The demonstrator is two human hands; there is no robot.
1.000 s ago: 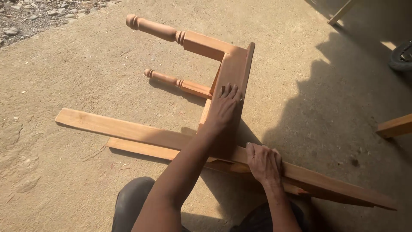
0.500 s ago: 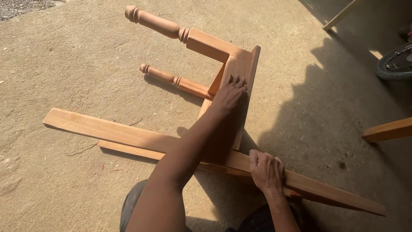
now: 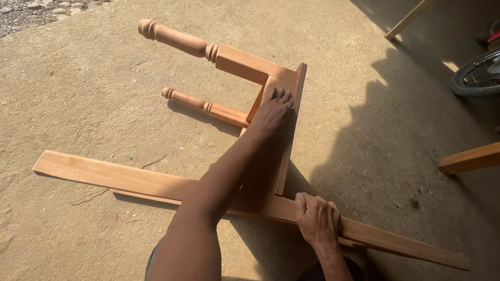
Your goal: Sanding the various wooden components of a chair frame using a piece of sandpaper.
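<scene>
The right hand has its grip wrapped over the edge of a long wooden plank, fingers curled across the top face and pressing it to the concrete floor. The left hand is not gripping at all: it lies flat and open, palm down, on the side rail of a small wooden stool that rests on its side at about twelve o'clock from the person. The plank runs from nine o'clock down toward four o'clock, passing under the stool's lower edge, with what looks like a second, thinner strip showing just beneath it. Two turned legs jut out toward ten o'clock, one above the other. The stool looks stiff and solid, moderately heavy for its size, with smooth sanded faces; the square rail and the squared tops of the legs offer the surest hold, the rounded turnings less so. The plank is long and thin, likely to flex and swing if lifted by one end. A tyre sits at two o'clock, another timber piece at three.
</scene>
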